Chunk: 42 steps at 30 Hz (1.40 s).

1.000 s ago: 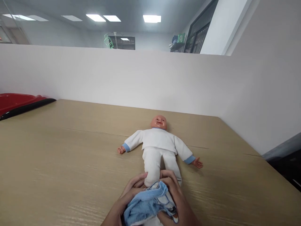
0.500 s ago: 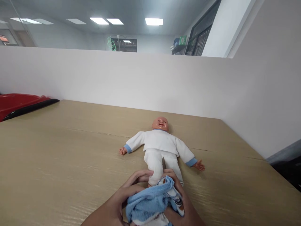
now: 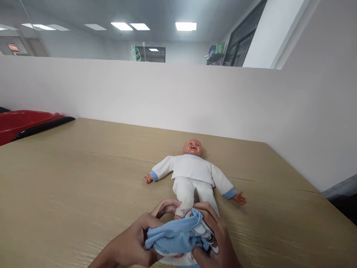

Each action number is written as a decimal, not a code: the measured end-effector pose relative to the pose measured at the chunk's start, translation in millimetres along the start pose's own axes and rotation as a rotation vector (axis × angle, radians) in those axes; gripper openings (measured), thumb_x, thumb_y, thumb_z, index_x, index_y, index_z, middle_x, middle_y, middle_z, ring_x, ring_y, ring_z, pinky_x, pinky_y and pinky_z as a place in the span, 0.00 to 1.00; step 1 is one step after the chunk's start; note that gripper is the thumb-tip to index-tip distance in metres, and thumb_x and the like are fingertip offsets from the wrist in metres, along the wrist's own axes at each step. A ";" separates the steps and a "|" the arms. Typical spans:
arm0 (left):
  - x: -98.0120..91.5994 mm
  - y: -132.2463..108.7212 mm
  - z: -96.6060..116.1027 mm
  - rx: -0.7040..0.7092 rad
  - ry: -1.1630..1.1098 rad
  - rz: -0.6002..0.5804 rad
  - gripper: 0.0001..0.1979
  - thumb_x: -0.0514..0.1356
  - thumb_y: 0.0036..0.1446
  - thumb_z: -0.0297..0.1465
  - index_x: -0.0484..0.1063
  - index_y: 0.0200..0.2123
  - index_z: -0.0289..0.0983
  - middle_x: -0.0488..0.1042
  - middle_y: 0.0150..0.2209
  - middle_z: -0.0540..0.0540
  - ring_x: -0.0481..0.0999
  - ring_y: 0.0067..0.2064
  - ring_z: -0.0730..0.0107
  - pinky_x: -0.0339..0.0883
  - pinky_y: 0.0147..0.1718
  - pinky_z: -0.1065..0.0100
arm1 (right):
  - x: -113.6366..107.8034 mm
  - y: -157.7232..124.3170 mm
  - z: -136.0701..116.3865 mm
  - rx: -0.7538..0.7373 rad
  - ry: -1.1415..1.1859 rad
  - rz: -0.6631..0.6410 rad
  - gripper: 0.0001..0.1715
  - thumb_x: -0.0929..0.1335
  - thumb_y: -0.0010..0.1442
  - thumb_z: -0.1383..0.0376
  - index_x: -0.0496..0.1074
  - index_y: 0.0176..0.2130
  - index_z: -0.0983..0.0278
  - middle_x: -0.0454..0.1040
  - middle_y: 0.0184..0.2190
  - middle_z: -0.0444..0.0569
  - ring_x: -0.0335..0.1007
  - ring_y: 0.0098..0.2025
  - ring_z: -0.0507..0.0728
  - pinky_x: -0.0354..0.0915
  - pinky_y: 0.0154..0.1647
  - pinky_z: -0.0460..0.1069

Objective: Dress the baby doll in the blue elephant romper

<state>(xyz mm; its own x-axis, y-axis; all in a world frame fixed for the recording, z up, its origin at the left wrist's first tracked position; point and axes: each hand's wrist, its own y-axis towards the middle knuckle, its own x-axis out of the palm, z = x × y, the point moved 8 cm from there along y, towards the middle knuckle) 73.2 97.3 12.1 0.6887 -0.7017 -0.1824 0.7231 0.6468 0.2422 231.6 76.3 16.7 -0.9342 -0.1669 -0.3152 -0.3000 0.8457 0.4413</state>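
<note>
A baby doll (image 3: 192, 173) in a white top and white trousers lies on its back on the wooden table (image 3: 69, 186), head away from me, arms spread. My left hand (image 3: 136, 240) and my right hand (image 3: 216, 238) are both closed on a bunched light blue cloth garment (image 3: 174, 236) held over the doll's feet. The fingers of both hands curl around the garment's edge at the doll's lower legs. The doll's feet are hidden under the cloth and my hands.
A white partition wall (image 3: 167, 96) runs along the far edge and right side of the table. A red tub with a black rim (image 3: 25, 123) sits at the far left. The floor drops off dark at the right (image 3: 343, 197).
My hands with the blue garment have stayed at the doll's lower legs, shifting slightly; the left forearm has come further into view. The camera has tilted a little, the doll has not moved.
</note>
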 end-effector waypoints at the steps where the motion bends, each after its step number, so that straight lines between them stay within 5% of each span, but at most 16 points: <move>1: -0.9 1.8 0.9 0.015 0.010 0.002 0.06 0.68 0.47 0.27 0.83 0.32 0.39 0.80 0.44 0.44 0.64 0.66 0.42 0.51 0.71 0.49 | 1.0 0.8 1.2 0.016 0.009 0.000 0.36 0.64 0.45 0.77 0.72 0.52 0.55 0.67 0.47 0.45 0.70 0.46 0.56 0.67 0.47 0.46; 5: -4.7 5.7 -4.7 0.022 -0.024 0.030 0.10 0.73 0.41 0.28 0.75 0.25 0.37 0.74 0.43 0.44 0.67 0.59 0.45 0.57 0.65 0.53 | 2.0 4.0 -3.1 0.035 0.020 0.003 0.34 0.64 0.47 0.77 0.73 0.52 0.55 0.69 0.46 0.45 0.71 0.48 0.58 0.68 0.53 0.48; 9: -12.7 1.6 -16.0 0.039 -0.288 0.097 0.25 0.78 0.35 0.34 0.76 0.39 0.40 0.72 0.53 0.43 0.66 0.62 0.45 0.60 0.61 0.55 | -2.9 5.0 -11.9 0.027 -0.056 0.063 0.29 0.65 0.48 0.75 0.74 0.49 0.56 0.72 0.43 0.47 0.74 0.42 0.59 0.72 0.42 0.47; 12: -9.3 -0.1 -23.6 -0.053 -0.387 0.068 0.31 0.76 0.47 0.42 0.76 0.53 0.41 0.67 0.64 0.40 0.65 0.66 0.45 0.59 0.63 0.56 | -8.0 2.5 -11.9 0.007 -0.148 0.152 0.20 0.66 0.53 0.73 0.73 0.44 0.57 0.74 0.39 0.47 0.75 0.38 0.60 0.73 0.36 0.47; 15: -4.0 0.8 -26.2 -0.115 -0.394 0.044 0.32 0.73 0.54 0.45 0.75 0.59 0.41 0.70 0.63 0.40 0.69 0.64 0.47 0.60 0.63 0.57 | -11.7 -5.8 1.0 0.016 -0.206 0.238 0.17 0.67 0.57 0.71 0.71 0.46 0.56 0.75 0.40 0.48 0.77 0.41 0.62 0.76 0.43 0.50; 21: -12.8 -1.4 -31.5 -0.074 -0.308 0.230 0.17 0.71 0.58 0.42 0.80 0.47 0.41 0.73 0.59 0.41 0.72 0.61 0.51 0.65 0.57 0.63 | -10.3 -40.2 56.2 0.186 -0.181 0.308 0.28 0.68 0.67 0.62 0.65 0.65 0.56 0.73 0.63 0.55 0.72 0.63 0.66 0.74 0.61 0.57; 24: -7.9 -6.1 -29.2 -0.081 -0.305 0.233 0.29 0.72 0.56 0.46 0.76 0.59 0.43 0.68 0.65 0.40 0.68 0.66 0.45 0.63 0.63 0.58 | -10.2 -58.1 77.8 0.316 -0.159 0.370 0.38 0.70 0.64 0.61 0.59 0.69 0.57 0.67 0.69 0.57 0.65 0.70 0.68 0.68 0.69 0.62; 27: -2.8 -11.5 -27.0 -0.110 -0.321 0.249 0.50 0.79 0.42 0.51 0.67 0.67 0.48 0.60 0.72 0.41 0.60 0.71 0.39 0.58 0.68 0.53 | -3.2 -61.0 77.9 0.368 -0.059 0.327 0.45 0.71 0.61 0.64 0.55 0.71 0.56 0.60 0.74 0.55 0.57 0.74 0.67 0.63 0.72 0.61; 29: -3.4 -13.6 -25.6 -0.129 -0.257 0.286 0.49 0.81 0.39 0.45 0.70 0.65 0.50 0.59 0.72 0.42 0.58 0.73 0.39 0.57 0.70 0.53 | 2.5 -53.3 65.7 0.352 0.013 0.250 0.46 0.71 0.59 0.67 0.56 0.71 0.55 0.59 0.74 0.53 0.56 0.75 0.65 0.64 0.72 0.58; 32: -6.9 -12.5 -21.7 -0.136 -0.168 0.312 0.28 0.78 0.48 0.35 0.79 0.53 0.46 0.66 0.68 0.40 0.60 0.72 0.42 0.62 0.66 0.55 | 4.9 -34.6 40.6 0.289 0.062 0.157 0.46 0.74 0.55 0.69 0.60 0.68 0.53 0.64 0.69 0.51 0.61 0.72 0.64 0.63 0.72 0.56; 36: -12.7 -9.0 -20.2 -0.112 -0.161 0.331 0.09 0.74 0.55 0.35 0.79 0.36 0.38 0.74 0.58 0.38 0.66 0.67 0.46 0.65 0.61 0.59 | 4.5 -13.2 16.3 0.158 0.039 0.057 0.46 0.75 0.52 0.73 0.65 0.65 0.50 0.66 0.61 0.47 0.67 0.66 0.61 0.62 0.70 0.53; 39: -15.6 -6.8 -25.2 -0.062 -0.186 0.423 0.13 0.70 0.58 0.33 0.70 0.27 0.37 0.77 0.48 0.43 0.76 0.51 0.61 0.69 0.48 0.68 | 4.2 -8.2 8.0 0.042 -0.007 0.032 0.40 0.71 0.51 0.78 0.71 0.59 0.51 0.68 0.56 0.47 0.68 0.62 0.59 0.64 0.66 0.50; 42: -13.9 -1.1 -30.2 0.002 -0.195 0.551 0.15 0.67 0.56 0.27 0.63 0.24 0.38 0.72 0.32 0.51 0.70 0.34 0.71 0.64 0.34 0.72 | 5.6 -13.0 15.1 0.035 -0.011 0.035 0.26 0.68 0.52 0.77 0.73 0.48 0.57 0.73 0.46 0.47 0.74 0.49 0.58 0.72 0.53 0.49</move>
<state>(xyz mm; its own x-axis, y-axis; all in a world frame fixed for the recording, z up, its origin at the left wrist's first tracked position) 64.4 115.4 -14.4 0.9408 -0.3039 0.1500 0.2605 0.9316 0.2535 233.1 72.0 -3.4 -0.9419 -0.1312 -0.3093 -0.2596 0.8685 0.4223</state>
